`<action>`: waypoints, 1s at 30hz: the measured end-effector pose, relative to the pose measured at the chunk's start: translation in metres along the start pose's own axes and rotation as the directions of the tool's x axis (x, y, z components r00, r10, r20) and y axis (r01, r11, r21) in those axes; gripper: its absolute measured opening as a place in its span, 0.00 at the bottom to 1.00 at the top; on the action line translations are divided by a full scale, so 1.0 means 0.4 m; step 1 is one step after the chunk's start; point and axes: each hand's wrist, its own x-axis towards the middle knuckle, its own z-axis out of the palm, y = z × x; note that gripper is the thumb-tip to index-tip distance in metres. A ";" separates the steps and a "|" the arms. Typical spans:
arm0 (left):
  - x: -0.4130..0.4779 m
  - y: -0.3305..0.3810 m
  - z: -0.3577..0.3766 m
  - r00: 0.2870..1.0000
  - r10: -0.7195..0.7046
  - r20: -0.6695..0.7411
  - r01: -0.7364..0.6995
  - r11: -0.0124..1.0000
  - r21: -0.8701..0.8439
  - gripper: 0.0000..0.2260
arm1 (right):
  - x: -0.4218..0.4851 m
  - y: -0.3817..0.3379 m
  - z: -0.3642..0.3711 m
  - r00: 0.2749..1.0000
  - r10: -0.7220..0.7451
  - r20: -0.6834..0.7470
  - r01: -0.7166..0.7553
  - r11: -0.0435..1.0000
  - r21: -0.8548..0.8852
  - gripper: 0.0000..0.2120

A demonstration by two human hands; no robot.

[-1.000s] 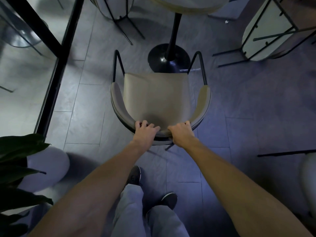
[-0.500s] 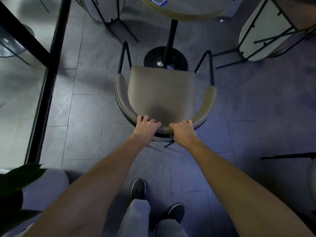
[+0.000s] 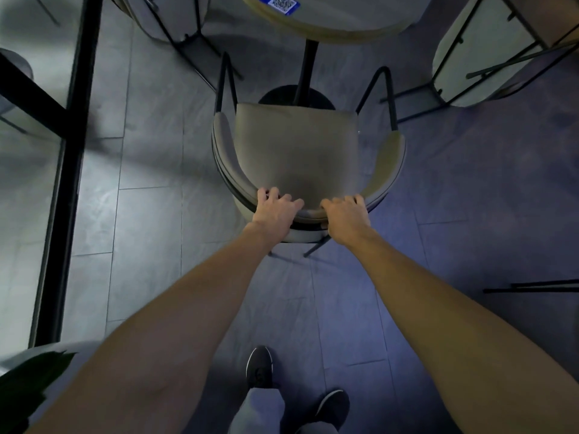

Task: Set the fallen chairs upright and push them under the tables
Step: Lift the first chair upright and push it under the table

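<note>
While both hands grip its curved backrest, the chair (image 3: 297,151) stands upright on the floor (image 3: 150,245), facing the table (image 3: 329,20) with its front edge just short of the tabletop's rim. Left hand (image 3: 275,211) is clamped over the back's top edge, fingers curled onto the inner side; right hand (image 3: 344,214) is wrapped on the same edge just beside it, thumbs near each other. Seat's a broad, squarish pad in tan fabric, matte and smooth, and the padded back sweeps round both sides like a horseshoe into low arms. Thin black metal legs poke out front and rear. Beyond the seat, the table's black post drops to a round black base (image 3: 296,95), partly hidden by the seat's front edge. Tabletop's round and pale, with a blue sticker (image 3: 280,3) carrying a square code. Up right, another chair (image 3: 470,57) lies tipped over, pale underside and black leg frame showing. Up left, a third chair (image 3: 169,17) is only partly in view. Floor's grey stone-look tile. Down below, two dark shoes (image 3: 260,368) and grey trousers; a dark leaf (image 3: 28,383) at lower left.
</note>
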 end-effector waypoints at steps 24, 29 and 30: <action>0.219 -0.152 -0.085 0.995 0.096 -0.019 -0.096 0.995 -0.009 0.19 | 0.237 0.012 -0.086 0.996 0.067 -0.052 -0.064 0.996 0.055 0.19; 0.242 -0.173 -0.094 0.994 0.113 -0.011 -0.113 0.993 -0.017 0.20 | 0.255 0.006 -0.105 0.996 0.077 -0.035 -0.074 0.995 0.069 0.20; 0.246 -0.176 -0.096 0.993 0.115 -0.009 -0.115 0.993 -0.016 0.20 | 0.256 0.005 -0.107 0.996 0.080 -0.035 -0.078 0.995 0.068 0.20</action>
